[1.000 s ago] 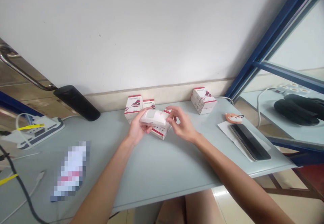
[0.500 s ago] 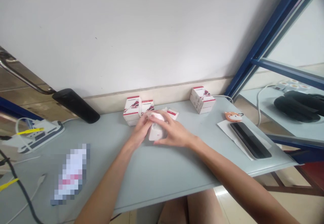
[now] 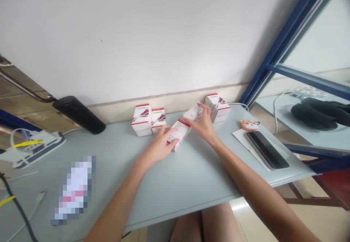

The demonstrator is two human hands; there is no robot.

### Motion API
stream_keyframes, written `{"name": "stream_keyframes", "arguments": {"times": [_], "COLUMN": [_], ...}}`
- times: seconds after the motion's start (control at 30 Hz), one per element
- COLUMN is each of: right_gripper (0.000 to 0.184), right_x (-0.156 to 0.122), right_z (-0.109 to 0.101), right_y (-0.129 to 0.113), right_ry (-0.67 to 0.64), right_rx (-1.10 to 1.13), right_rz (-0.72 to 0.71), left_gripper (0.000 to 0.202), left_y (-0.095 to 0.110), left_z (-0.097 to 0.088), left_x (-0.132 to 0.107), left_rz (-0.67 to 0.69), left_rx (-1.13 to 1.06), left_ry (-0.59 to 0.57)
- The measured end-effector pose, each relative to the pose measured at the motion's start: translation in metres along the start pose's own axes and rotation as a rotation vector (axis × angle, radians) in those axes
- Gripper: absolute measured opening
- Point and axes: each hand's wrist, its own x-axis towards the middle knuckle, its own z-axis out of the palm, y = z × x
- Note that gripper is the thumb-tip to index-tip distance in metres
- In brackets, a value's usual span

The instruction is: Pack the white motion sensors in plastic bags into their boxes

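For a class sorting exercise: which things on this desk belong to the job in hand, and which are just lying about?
Belonging: left hand on a white box; right hand holding a white gadget; three matching boxes.
Lying about: phone, fox tag, power strip.

In the lower left of the frame, a pixelated patch (image 3: 73,189) blurs an object lying on the table (image 3: 175,183), so it cannot be identified. The printing on the white boxes (image 3: 141,120) at the back is too small to read. At center, the right hand's fingers (image 3: 200,106) hide part of a small white device (image 3: 193,113), and the left hand's fingers (image 3: 168,134) cover part of a box (image 3: 180,136). At the right edge, a dark bundle (image 3: 314,114) is cut off.
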Motion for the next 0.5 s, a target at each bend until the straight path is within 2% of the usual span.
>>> {"name": "stream_keyframes", "arguments": {"times": [0.07,0.17,0.33,0.43,0.5], "right_gripper": [0.086,0.083,0.086,0.086,0.079], "right_x": [-0.001,-0.001,0.002,0.003,0.003], "right_z": [0.001,-0.002,-0.006,-0.001,0.005], "right_y": [0.001,-0.001,0.003,0.011,0.015], "right_ry": [-0.014,-0.017,-0.024,-0.04,-0.061], "right_rx": [-0.023,-0.086,-0.132,-0.073,0.008], "right_rz": [0.033,0.103,0.169,0.153,0.131], "left_gripper": [0.037,0.033,0.032,0.03,0.029], "left_y": [0.003,0.008,0.003,-0.002,-0.004], "left_z": [-0.003,-0.004,0.0,0.002,0.003], "left_x": [0.001,0.003,0.007,0.009,0.01], "left_rz": [0.023,0.033,0.086,0.124,0.142], "left_rx": [-0.049,-0.043,0.041,0.059,0.063], "left_ry": [-0.033,0.003,0.155,0.224,0.27]}}
